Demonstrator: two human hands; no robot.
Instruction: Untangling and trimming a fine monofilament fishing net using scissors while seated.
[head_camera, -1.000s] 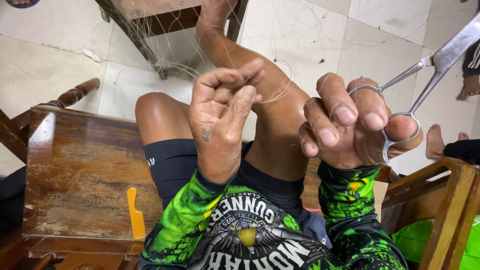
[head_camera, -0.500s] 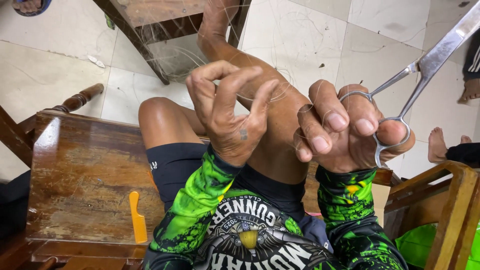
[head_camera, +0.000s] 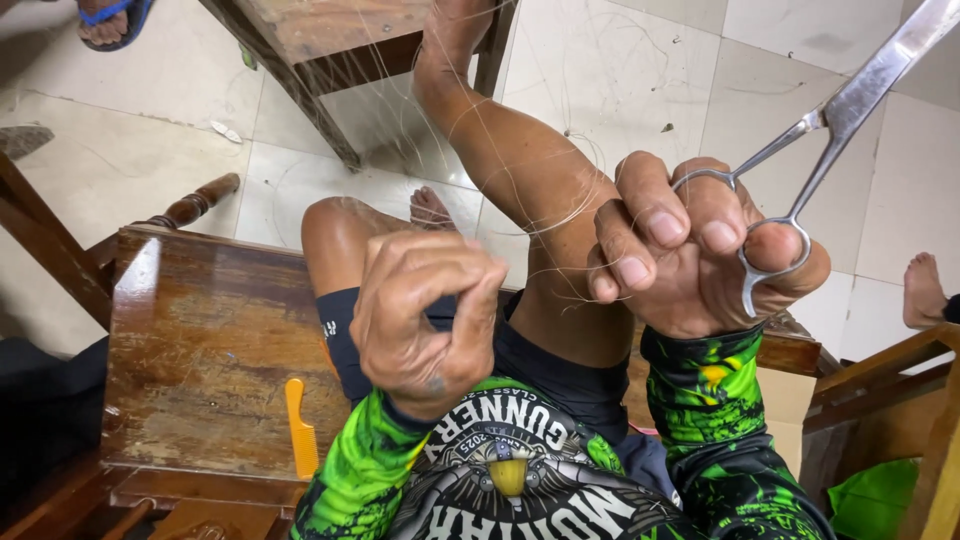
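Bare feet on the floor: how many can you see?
3: one foot beyond the left knee, one propped on the wooden furniture ahead, another person's at right edge. A sandalled foot sits top left.

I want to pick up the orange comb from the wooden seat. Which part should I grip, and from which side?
Grip the orange comb by its plain upper handle end, coming from above and the left. It lies flat on the wooden seat, its toothed lower half close to the green sleeve, so that end is crowded. The left hand is nearest.

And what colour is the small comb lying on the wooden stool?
The comb is orange, seen best in the head view, near the stool's front edge.
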